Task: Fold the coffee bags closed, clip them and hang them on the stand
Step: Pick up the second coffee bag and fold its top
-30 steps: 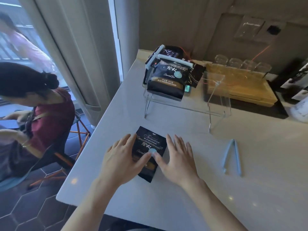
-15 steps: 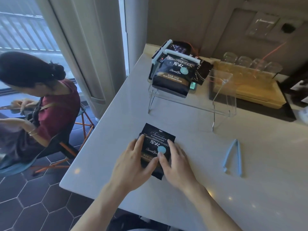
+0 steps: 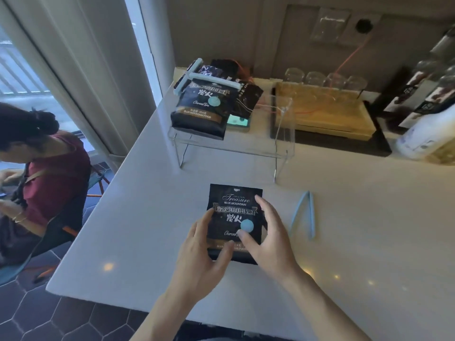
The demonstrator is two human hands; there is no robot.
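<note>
A black coffee bag (image 3: 234,205) lies flat on the white table (image 3: 369,242), label up, its top edge pointing away from me. My left hand (image 3: 204,254) grips its lower left side, thumb on the front. My right hand (image 3: 268,239) holds its right side, thumb pressed near the blue dot. An open light-blue clip (image 3: 304,215) lies on the table right of the bag, untouched. Behind stands a clear acrylic stand (image 3: 283,134). A second coffee bag (image 3: 200,112) hangs on its left end, shut with a pale clip (image 3: 214,80).
More dark bags (image 3: 246,97) and a phone (image 3: 237,121) sit behind the stand. A wooden tray (image 3: 325,114) with several glasses stands at the back right, bottles (image 3: 426,134) further right. A seated person (image 3: 41,183) is left of the table's edge.
The bag has turned from a tilt to straight in front of me. My hands have shifted from lying flat over it to holding its two sides.
</note>
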